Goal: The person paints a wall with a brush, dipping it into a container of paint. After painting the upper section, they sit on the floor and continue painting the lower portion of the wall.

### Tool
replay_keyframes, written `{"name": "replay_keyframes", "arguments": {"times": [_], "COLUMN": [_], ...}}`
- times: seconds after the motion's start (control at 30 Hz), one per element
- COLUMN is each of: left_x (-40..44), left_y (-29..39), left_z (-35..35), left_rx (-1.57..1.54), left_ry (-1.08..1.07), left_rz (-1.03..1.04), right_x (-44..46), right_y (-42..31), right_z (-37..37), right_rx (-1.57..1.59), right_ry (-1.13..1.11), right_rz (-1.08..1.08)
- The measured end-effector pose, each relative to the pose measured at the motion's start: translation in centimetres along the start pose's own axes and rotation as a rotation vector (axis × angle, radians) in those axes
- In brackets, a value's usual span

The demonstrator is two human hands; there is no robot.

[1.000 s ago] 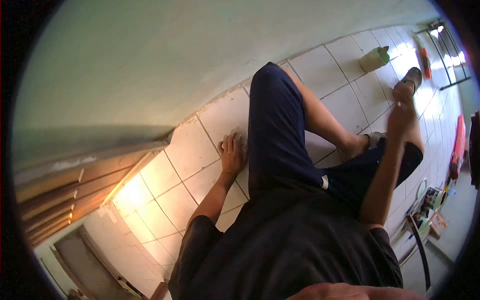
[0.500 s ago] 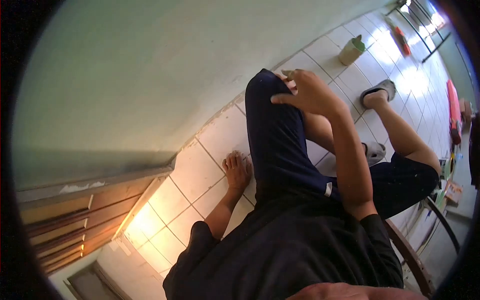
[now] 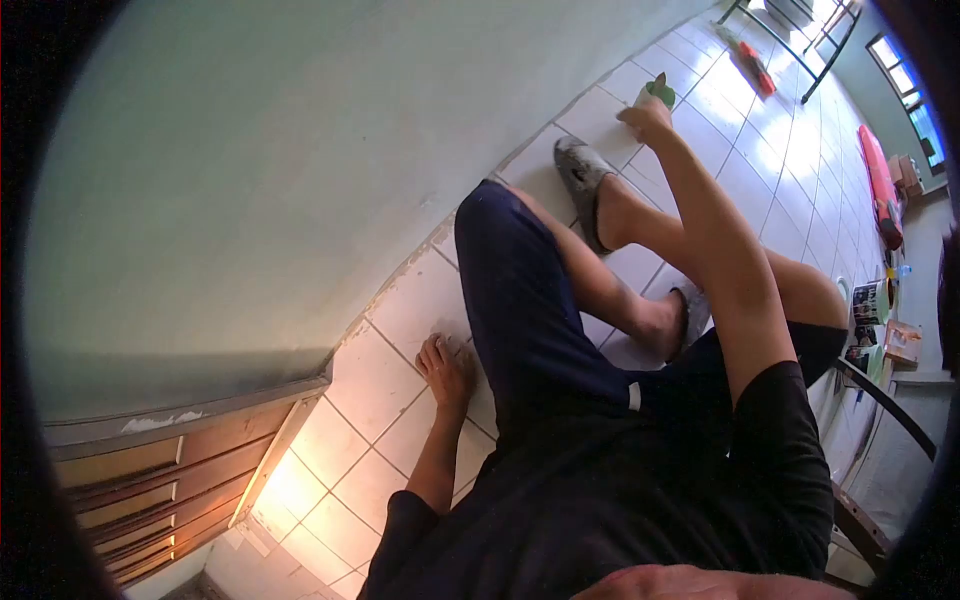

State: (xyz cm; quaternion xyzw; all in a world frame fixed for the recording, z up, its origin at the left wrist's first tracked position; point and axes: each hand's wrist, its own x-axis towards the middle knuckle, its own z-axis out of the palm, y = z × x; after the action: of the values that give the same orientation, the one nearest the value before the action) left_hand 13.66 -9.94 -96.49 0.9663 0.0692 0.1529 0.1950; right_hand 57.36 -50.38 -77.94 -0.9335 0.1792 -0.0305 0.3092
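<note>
On the pale floor tiles, left of the bent knee in dark blue shorts, my left hand (image 3: 447,372) rests with its fingers somewhat spread and nothing visible in it. A greyish patch shows on the tile beside its fingers. My right arm stretches far forward over the legs. At its end my right hand (image 3: 650,120) is closed around the side of a small green container (image 3: 662,93), which stands on the floor near the wall. Something brownish sticks up at the container's rim. The hand covers most of its body.
A green wall (image 3: 260,180) runs along the left. Wooden slatted panels (image 3: 160,490) stand at lower left. Grey clogs (image 3: 584,185) are on the feet. Farther off are an orange-red object (image 3: 757,70), a metal frame (image 3: 812,85) and a long red object (image 3: 880,185).
My right hand has moved from the knee out to the green container. One foot has swung in toward the wall. My left hand stays on the tiles.
</note>
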Motion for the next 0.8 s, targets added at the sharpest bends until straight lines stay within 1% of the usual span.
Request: {"name": "replay_keyframes", "arguments": {"times": [0.03,0.1,0.17,0.2,0.27,0.3,0.37,0.4,0.43,0.5,0.53,0.57,0.6,0.63,0.67,0.7,0.73,0.77,0.8], "left_x": [0.1,0.0,-0.1,-0.2,-0.1,-0.1,-0.1,-0.2,-0.2,-0.3,-0.1,0.0,-0.1,-0.3,-0.4,-0.2,0.1,0.3,0.1], "left_y": [-0.1,0.1,-0.3,-0.4,-0.1,-0.1,-0.2,-0.4,-0.7,-1.0,-1.0,-0.7,-0.8,-1.1,-1.1,-0.7,-0.2,0.4,0.3], "left_z": [0.0,0.1,0.4,0.4,0.3,0.3,0.7,1.0,1.3,1.2,1.2,0.9,1.0,1.3,1.4,1.0,0.6,0.2,0.2], "left_rx": [-0.001,-0.016,0.002,0.023,0.009,-0.006,0.027,0.043,0.060,0.069,0.036,0.008,0.032,0.042,0.051,0.079,0.065,0.049,0.075], "left_ry": [0.006,0.025,0.018,0.000,0.015,0.027,0.038,0.023,0.009,0.019,-0.004,-0.024,-0.009,-0.004,0.003,0.020,0.003,-0.014,0.001], "left_rz": [0.001,-0.016,-0.009,-0.001,-0.009,-0.010,0.001,-0.032,-0.066,-0.061,-0.072,-0.091,-0.128,-0.105,-0.085,-0.127,-0.123,-0.115,-0.145], "right_x": [1.7,3.9,5.6,5.4,5.2,6.4,8.5,8.7,9.0,9.6,9.6,11.4,12.1,11.9,13.2,12.8,11.6,14.1,12.5], "right_y": [2.3,5.1,8.2,8.4,8.7,10.1,12.5,12.7,12.9,13.4,13.3,15.0,15.5,14.8,15.8,15.6,14.7,16.6,15.3], "right_z": [0.4,1.2,1.9,1.9,2.1,3.0,4.6,4.8,4.8,5.4,5.6,6.9,7.9,7.0,7.6,8.7,8.2,10.4,9.1], "right_rx": [0.083,0.159,0.131,0.131,0.198,0.201,0.270,0.314,0.315,0.421,0.396,0.328,0.459,0.394,0.506,0.391,0.519,0.367,0.483], "right_ry": [0.051,0.126,0.116,0.113,0.202,0.195,0.227,0.218,0.209,0.210,0.259,0.311,0.298,0.195,0.099,0.308,0.247,0.339,0.287], "right_rz": [0.048,0.227,0.358,0.351,0.426,0.423,0.221,0.174,0.173,0.131,0.114,0.037,0.042,-0.020,-0.069,0.004,-0.024,0.042,0.016]}}
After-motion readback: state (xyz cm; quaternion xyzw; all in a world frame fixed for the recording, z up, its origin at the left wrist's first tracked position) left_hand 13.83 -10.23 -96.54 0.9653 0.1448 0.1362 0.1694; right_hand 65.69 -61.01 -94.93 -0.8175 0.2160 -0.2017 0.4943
